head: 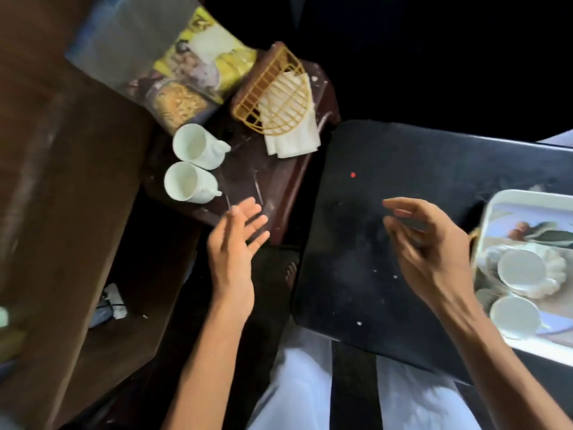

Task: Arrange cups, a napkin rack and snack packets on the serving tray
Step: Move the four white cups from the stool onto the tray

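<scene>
Two white cups (pixel 195 149) (pixel 188 183) stand side by side on a small dark red stool (pixel 279 187). Behind them lies a yellow napkin rack (pixel 273 94) with white napkins (pixel 293 135) sticking out. A yellow snack packet (pixel 192 79) lies at the stool's far left. The white serving tray (pixel 496 206) sits at the right edge with two more white cups (pixel 521 266) (pixel 514 316) in it. My left hand (pixel 237 240) hovers open just right of the nearer cup. My right hand (pixel 431 243) is open above the black table, left of the tray.
A black table (pixel 372 243) fills the middle right. A brown wooden surface (pixel 62 197) runs along the left. A clear plastic packet (pixel 124 41) lies at the top left. My light trousers (pixel 310 383) show at the bottom.
</scene>
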Tool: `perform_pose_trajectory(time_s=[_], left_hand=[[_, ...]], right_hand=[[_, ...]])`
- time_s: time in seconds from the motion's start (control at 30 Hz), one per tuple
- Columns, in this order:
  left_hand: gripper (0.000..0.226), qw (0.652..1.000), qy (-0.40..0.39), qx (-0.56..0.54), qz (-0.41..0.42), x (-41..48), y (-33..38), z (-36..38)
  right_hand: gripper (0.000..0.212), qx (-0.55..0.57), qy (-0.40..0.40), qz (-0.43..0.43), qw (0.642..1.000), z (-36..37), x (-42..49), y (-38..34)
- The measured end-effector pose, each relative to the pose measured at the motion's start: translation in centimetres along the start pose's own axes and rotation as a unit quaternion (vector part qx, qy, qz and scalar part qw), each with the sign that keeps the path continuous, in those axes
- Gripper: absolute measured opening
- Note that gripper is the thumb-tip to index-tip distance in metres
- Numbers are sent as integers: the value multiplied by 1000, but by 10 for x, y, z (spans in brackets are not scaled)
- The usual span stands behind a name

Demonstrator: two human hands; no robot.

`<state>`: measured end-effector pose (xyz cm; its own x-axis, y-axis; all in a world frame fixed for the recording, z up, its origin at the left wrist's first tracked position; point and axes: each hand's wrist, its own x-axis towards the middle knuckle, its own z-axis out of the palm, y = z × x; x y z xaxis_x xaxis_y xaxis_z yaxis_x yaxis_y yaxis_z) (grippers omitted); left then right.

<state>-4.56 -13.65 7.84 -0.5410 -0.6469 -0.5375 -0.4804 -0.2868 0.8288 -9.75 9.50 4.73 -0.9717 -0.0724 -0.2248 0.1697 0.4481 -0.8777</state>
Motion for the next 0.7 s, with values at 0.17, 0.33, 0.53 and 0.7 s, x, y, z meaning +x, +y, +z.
perform_pose_trajectory(time_s=[0.17, 0.33, 0.53, 0.7], left_hand=[[24, 993, 100, 6, 64, 58, 28, -57], [29, 981, 138, 49, 125, 105, 29, -88], [43, 996, 75, -17, 36, 133, 26, -96], [44, 998, 53, -15, 27, 132, 22, -95]], right_hand=[[21, 38, -42, -16, 998, 93, 18, -46], [18, 53, -109, -13, 993, 179, 28, -70], [27, 46, -152, 9, 987, 242, 33, -73], [21, 29, -152, 3, 988, 256, 33, -77]])
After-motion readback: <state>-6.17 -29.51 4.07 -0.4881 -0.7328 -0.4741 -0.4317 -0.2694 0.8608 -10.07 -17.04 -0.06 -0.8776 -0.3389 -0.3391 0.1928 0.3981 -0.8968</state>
